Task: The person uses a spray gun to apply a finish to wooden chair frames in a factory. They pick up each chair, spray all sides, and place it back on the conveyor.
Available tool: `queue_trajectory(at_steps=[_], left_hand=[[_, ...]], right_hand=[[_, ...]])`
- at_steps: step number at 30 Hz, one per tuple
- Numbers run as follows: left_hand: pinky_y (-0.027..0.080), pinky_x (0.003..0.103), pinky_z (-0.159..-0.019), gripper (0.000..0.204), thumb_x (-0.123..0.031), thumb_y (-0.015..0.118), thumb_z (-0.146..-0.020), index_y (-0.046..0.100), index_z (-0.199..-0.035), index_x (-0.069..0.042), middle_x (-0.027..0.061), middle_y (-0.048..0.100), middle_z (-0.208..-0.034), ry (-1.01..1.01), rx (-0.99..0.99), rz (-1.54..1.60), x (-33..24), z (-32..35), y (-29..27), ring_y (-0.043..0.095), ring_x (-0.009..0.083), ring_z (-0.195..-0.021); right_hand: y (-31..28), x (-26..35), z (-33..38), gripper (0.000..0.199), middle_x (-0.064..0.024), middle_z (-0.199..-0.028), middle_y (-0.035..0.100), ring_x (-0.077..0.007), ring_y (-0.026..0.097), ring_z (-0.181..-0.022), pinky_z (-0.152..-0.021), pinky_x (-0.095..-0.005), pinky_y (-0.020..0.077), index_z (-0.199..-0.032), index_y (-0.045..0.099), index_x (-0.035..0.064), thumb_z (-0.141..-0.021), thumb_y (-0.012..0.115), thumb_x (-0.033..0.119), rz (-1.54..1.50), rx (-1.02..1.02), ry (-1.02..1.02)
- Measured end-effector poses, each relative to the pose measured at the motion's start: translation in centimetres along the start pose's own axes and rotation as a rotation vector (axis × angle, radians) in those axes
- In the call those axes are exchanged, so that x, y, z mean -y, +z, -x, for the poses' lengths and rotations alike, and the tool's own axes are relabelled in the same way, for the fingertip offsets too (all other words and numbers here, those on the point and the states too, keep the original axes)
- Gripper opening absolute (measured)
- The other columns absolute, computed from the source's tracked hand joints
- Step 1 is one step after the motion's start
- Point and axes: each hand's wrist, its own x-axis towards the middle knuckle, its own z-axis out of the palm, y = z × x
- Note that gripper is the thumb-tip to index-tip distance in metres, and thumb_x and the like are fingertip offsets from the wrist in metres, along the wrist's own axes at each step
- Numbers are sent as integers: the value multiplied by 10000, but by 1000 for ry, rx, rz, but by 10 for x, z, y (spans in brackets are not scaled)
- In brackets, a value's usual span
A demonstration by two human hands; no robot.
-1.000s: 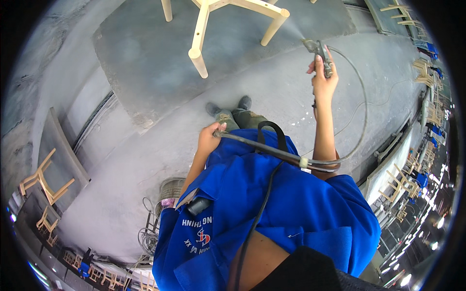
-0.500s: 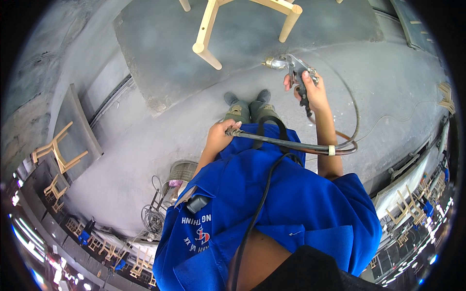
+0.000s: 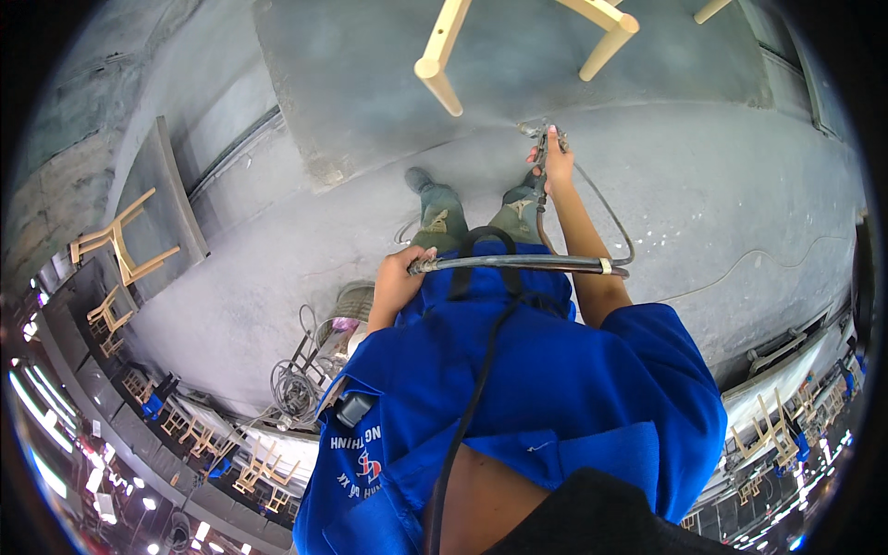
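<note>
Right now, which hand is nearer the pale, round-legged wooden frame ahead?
Right. Right hand: short of the frame, below its legs in view; left hand: farther back, lower.

Grey floor [image 3: 712,194]: dark shoes [image 3: 419,178] on it, bucket [image 3: 353,299] left, thin pale cord [image 3: 731,280] right. Dark slab [image 3: 347,83] ahead, pale wooden frame [image 3: 440,44] over it, contact unclear. Far left, smaller frame [image 3: 121,248] on grey panel [image 3: 165,171].

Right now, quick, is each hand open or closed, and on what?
Left hand: closed, holding the hoses.
Right hand: closed, holding the spray gun.
</note>
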Motion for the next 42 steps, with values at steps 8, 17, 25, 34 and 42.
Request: queue_trajectory(at_steps=[8, 17, 25, 34, 42], left_hand=[[483, 336, -665, 95, -78, 675, -888, 700, -947, -9, 144, 683, -761, 105, -68, 162, 132, 0, -112, 599, 181, -666], [448, 275, -677, 143, -104, 651, -934, 652, -823, -14, 22, 599, -721, -25, 27, 377, 212, -11, -175, 515, 92, -719], [421, 265, -642, 244, -215, 702, -960, 632, -826, -23, -8, 548, -699, 232, 154, 453, 200, -93, -158, 487, 75, -692], [419, 250, -665, 128, -142, 699, -933, 654, -880, -34, -18, 631, -757, 235, 35, 573, 228, -105, -188, 510, 70, -712], [444, 232, -688, 71, -60, 681, -906, 645, -952, -20, 0, 658, -800, 37, -126, 631, 258, -69, -221, 562, 65, -765]], right_hand=[[103, -95, 31, 531, -232, -1078, 708, -417, 684, -963, -838, -463, 543, -1477, 498, 274, -973, 615, 393, 1058, 133, -445], [224, -42, 141, 511, -224, -970, 711, -428, 684, -889, -759, -511, 546, -1473, 484, 314, -981, 610, 370, 1531, 48, -683], [242, 85, 288, 516, -229, -1144, 706, -345, 720, -999, -810, -414, 560, -1437, 561, 194, -945, 684, 96, 1179, -242, -1140], [306, 116, 261, 481, -240, -1027, 716, -409, 706, -939, -751, -436, 543, -1439, 557, 218, -970, 659, 184, 1183, -327, -1310], [365, 120, 183, 594, -176, -960, 714, -349, 707, -791, -730, -445, 571, -1477, 499, 283, -925, 702, 205, 1365, -282, -1547]])
